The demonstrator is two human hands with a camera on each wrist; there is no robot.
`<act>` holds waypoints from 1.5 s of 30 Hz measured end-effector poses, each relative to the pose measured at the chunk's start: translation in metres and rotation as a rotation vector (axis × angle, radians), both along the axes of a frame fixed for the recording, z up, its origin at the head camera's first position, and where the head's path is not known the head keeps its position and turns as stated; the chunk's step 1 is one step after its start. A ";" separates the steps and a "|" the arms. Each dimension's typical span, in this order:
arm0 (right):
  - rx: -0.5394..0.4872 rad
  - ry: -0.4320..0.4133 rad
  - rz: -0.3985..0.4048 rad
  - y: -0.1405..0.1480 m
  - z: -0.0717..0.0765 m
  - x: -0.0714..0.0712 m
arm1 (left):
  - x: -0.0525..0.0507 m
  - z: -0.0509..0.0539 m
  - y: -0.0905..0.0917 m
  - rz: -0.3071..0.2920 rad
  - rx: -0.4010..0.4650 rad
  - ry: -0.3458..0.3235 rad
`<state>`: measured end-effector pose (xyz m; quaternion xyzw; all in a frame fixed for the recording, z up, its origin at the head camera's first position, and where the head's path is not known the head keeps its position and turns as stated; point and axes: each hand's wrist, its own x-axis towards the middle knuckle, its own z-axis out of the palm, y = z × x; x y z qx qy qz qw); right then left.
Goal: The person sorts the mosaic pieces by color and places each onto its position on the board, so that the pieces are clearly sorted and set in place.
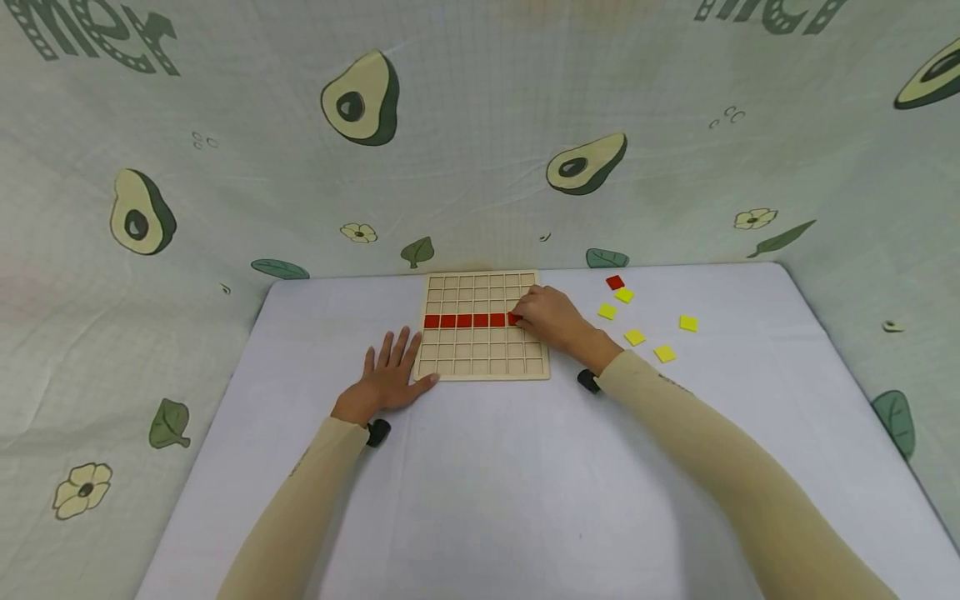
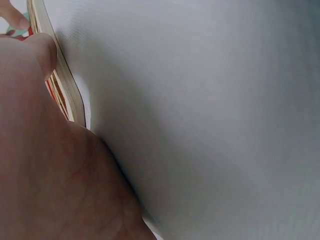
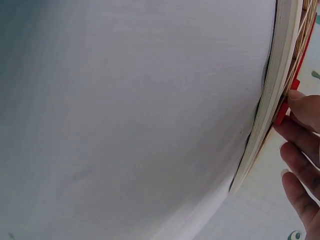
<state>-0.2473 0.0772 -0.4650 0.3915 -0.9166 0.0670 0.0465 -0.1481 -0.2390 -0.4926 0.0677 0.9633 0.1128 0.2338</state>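
Note:
A square wooden grid board (image 1: 483, 368) lies on the white table, with a row of red tiles (image 1: 465, 321) across its middle. At the right end of that row, my right hand (image 1: 553, 318) pinches a red tile (image 3: 282, 114) between thumb and fingers, at the grid. My left hand (image 1: 388, 379) lies with fingers spread by the board's lower left corner, its thumb touching the edge. In the left wrist view the left hand (image 2: 65, 175) hides part of the board (image 2: 70, 92).
To the right of the board, several yellow tiles (image 1: 664, 354) and one red tile (image 1: 615, 282) lie scattered on the table (image 1: 480, 500). A patterned cloth (image 1: 480, 125) hangs behind and at the sides.

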 end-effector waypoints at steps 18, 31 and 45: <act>0.008 -0.014 -0.018 -0.001 0.000 0.004 | 0.000 0.000 0.001 -0.002 0.014 0.011; -0.067 -0.015 0.028 0.010 -0.001 0.014 | 0.000 0.000 0.001 0.001 0.003 0.007; -0.130 -0.049 -0.093 0.047 0.010 0.013 | 0.001 0.003 0.002 0.004 0.000 -0.007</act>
